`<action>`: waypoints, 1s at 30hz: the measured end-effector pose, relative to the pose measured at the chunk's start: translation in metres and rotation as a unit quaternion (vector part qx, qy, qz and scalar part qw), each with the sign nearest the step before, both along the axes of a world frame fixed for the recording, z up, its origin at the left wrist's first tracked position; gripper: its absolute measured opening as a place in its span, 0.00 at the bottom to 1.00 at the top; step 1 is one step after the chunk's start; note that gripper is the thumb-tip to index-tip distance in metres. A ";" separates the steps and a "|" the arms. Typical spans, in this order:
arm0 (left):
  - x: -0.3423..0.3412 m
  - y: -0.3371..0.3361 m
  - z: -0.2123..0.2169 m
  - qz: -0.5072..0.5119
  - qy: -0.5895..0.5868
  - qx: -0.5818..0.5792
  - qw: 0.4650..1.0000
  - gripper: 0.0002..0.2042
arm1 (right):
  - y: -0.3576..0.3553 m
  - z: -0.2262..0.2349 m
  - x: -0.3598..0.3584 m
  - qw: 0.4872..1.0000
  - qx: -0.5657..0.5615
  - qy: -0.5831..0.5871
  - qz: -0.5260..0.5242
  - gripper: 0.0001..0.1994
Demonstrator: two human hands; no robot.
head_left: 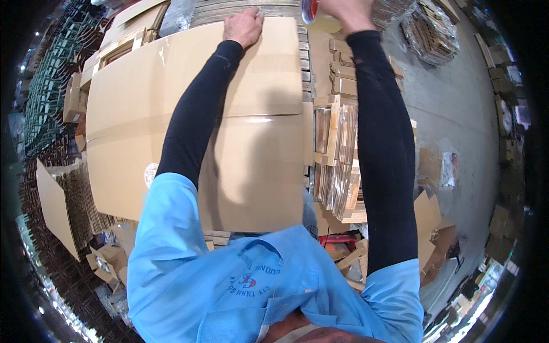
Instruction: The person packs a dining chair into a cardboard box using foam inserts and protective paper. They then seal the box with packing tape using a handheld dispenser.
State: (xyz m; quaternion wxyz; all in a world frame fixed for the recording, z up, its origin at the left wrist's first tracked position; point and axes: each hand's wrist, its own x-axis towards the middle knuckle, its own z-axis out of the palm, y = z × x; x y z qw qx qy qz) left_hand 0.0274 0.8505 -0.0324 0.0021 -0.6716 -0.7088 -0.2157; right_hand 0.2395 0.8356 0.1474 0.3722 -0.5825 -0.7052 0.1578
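A large brown cardboard carton (pixel 260 166) lies in front of me, with a seam running across it and strips of clear tape at its edges. My left hand (pixel 244 27) rests on its far edge, fingers reaching forward and holding nothing. My right hand (pixel 347 12) is raised past the carton's far right corner, smeared by motion and partly cut off by the top of the view. It grips what looks like a tape dispenser (pixel 309 10), red with a blue rim, only partly visible. A yellowish clear patch shows just below it.
Slatted wooden pallet boards (pixel 246 8) lie beyond the carton. Wooden frame pieces (pixel 337 154) are stacked to its right, and flat cardboard sheets (pixel 63 200) lean at the left. A wrapped bundle (pixel 430 31) sits on the grey floor (pixel 457 108) at the far right.
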 end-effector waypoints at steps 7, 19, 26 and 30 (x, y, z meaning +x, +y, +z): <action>0.020 -0.010 0.016 -0.039 -0.076 -0.039 0.996 0.23 | 0.018 -0.034 -0.035 0.941 -0.152 -0.300 -0.034 0.21; 0.081 0.050 0.014 -0.222 -0.066 -0.158 0.960 0.28 | -0.090 -0.035 0.025 0.935 -0.271 -0.230 0.014 0.19; 0.080 0.137 -0.064 -0.298 -0.074 -0.226 0.924 0.20 | -0.254 -0.037 0.069 0.955 -0.266 -0.128 0.030 0.21; 0.036 0.203 -0.097 -0.285 -0.037 -0.151 0.946 0.20 | -0.357 -0.021 0.087 0.935 -0.352 -0.020 -0.022 0.23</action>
